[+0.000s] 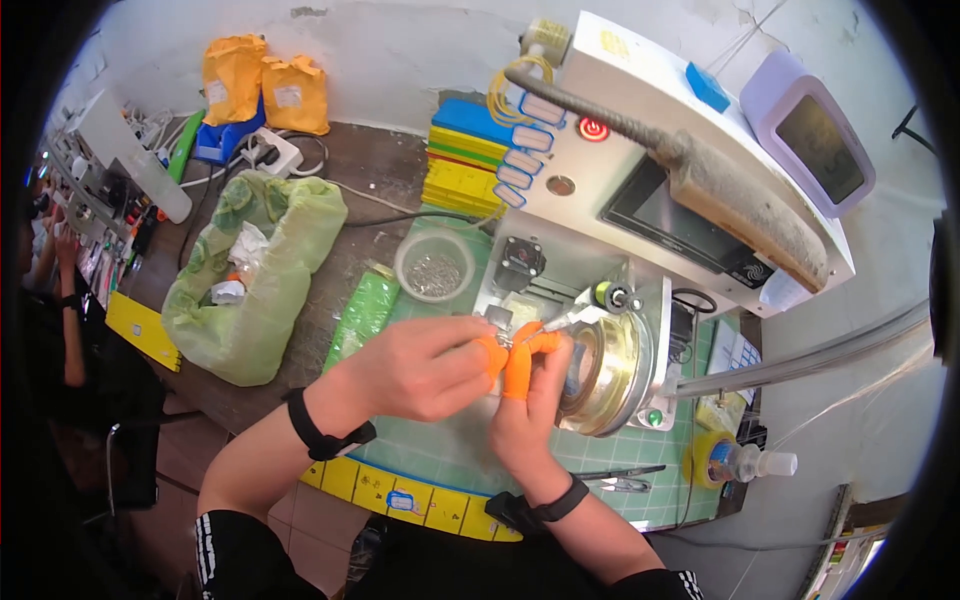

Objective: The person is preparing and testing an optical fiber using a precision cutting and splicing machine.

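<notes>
My left hand and my right hand meet in front of the white machine, orange finger cots on their fingertips. Both are closed in a pinch around one spot, where a tiny silvery piece shows between the fingertips; its kind is too small to make out. Just beyond them sits a small metal block of the machine. Right of my right hand is a large roll of transparent yellowish tape on the machine. A round translucent tub of small metal parts stands beyond my left hand.
The white machine has a screen and a lit red button. Left are a bin with a green liner and a green packet. Tweezers lie on the green mat; a bottle stands right. Another person works far left.
</notes>
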The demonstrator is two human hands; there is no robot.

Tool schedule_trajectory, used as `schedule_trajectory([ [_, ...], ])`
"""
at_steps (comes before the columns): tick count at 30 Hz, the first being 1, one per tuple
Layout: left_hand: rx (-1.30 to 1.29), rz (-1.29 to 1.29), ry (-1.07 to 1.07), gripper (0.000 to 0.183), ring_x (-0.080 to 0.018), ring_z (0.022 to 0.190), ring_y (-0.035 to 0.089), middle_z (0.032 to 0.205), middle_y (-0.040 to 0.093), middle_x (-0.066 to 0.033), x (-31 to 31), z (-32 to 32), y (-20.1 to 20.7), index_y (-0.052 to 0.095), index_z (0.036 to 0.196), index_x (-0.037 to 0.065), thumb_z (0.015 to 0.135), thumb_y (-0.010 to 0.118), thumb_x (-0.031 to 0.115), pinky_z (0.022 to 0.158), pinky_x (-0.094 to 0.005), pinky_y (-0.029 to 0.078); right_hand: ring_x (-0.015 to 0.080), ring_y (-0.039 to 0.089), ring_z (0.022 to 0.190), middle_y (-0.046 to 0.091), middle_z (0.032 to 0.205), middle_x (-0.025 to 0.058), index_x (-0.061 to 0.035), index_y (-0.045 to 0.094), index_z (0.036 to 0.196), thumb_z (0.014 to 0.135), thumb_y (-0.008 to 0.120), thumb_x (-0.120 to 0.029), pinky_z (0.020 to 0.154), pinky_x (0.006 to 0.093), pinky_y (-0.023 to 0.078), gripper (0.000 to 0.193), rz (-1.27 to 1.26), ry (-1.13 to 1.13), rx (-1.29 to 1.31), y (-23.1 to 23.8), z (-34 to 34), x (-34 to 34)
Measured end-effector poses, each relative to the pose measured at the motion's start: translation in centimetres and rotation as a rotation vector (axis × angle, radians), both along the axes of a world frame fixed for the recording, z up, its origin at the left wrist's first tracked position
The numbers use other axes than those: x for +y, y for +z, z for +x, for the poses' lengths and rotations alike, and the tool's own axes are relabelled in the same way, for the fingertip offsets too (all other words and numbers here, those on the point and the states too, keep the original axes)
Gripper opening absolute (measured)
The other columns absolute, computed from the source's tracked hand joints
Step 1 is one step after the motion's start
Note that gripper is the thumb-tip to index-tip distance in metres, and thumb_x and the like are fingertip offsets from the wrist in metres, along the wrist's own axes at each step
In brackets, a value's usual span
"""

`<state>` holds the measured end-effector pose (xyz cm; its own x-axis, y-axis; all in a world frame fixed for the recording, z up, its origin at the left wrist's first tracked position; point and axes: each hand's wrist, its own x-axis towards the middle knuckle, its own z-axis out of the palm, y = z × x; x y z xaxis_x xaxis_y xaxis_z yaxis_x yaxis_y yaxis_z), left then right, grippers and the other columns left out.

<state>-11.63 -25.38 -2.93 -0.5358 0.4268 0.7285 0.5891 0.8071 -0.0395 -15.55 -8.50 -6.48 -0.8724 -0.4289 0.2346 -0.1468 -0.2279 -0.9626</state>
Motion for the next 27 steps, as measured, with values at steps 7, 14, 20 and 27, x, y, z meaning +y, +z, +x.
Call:
schedule_trajectory([
  [7,0.08,0.035,-0.1,0.014,-0.0297,0.105,0.066,0.095,0.06,-0.0074,0.9,-0.1,0.9,0.065,0.086,0.003,0.075,0.07,0.01,0.082,-0.0365,0.061,0.0136,0.047,0.102,0.048,0.111,0.0036,-0.0081,0.045,0.116,0.11,0.049,-0.017,0.094,0.027,0.04,0.011,0.066,-0.137,0.081,-0.2,-0.2,1.2],
  [14,0.112,0.022,-0.075,0.013,-0.0312,0.106,0.067,0.102,0.06,-0.0106,1.7,1.5,-0.5,0.064,0.089,-0.002,0.079,0.068,0.005,0.082,-0.0374,0.061,0.0204,0.047,0.101,0.05,0.108,0.0083,-0.0046,0.046,0.117,0.112,0.046,-0.016,0.094,0.0336,0.042,0.013,0.204,-0.078,0.05,2.3,2.0,1.6],
  [20,-0.1,0.185,-0.007,0.02,-0.0308,0.102,0.066,0.106,0.063,-0.0123,1.9,2.9,0.3,0.064,0.103,-0.002,0.087,0.068,0.01,0.088,-0.0389,0.057,0.0195,0.05,0.097,0.052,0.108,0.0081,-0.0048,0.049,0.115,0.111,0.049,-0.017,0.09,0.0329,0.044,0.013,0.08,-0.055,-0.033,1.9,2.2,1.4],
  [27,-0.453,0.624,0.322,0.025,-0.0342,0.1,0.065,0.112,0.062,-0.0133,0.3,6.2,1.5,0.059,0.117,0.004,0.101,0.062,0.022,0.085,-0.0453,0.053,0.0234,0.049,0.104,0.048,0.116,0.012,-0.0009,0.05,0.126,0.103,0.053,0.0,0.096,0.0358,0.044,0.024,0.279,-0.079,0.348,-2.2,-0.6,1.3],
])
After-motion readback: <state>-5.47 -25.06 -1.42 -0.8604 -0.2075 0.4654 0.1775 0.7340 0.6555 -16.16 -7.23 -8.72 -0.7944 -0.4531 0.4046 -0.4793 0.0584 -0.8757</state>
